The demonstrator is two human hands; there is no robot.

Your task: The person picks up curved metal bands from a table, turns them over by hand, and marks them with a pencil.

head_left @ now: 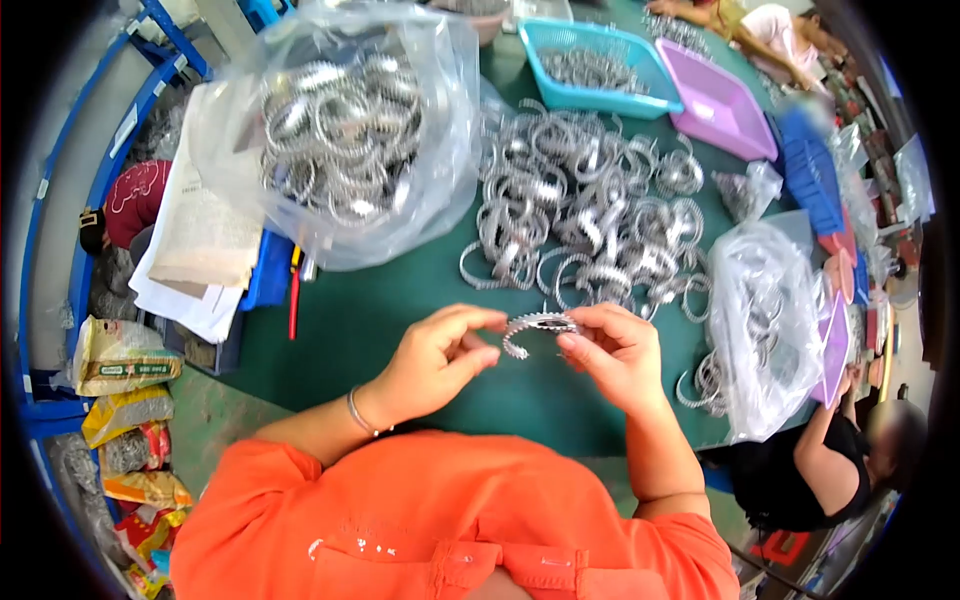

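Note:
Between the thumb and fingers of my right hand (615, 350) is a curved, toothed silvery metal band (522, 328), held just above the table's near side. It is an open C shape, with its bent free end hanging toward the left. My left hand (435, 355) is close by on the left, its thumb and index finger parted around a gap that faces the band. I see no object in that hand. Beyond both hands lies a large heap of similar metal bands (590, 200), tangled together on the green table (350, 340).
A clear plastic bag (440, 130) full of bands stands at the back left, beside papers (205, 230) and a red pen (294, 305). Another plastic bag (765, 330) lies right. Behind the heap are a turquoise basket (600, 100) and purple tray (715, 100). Other people sit nearby.

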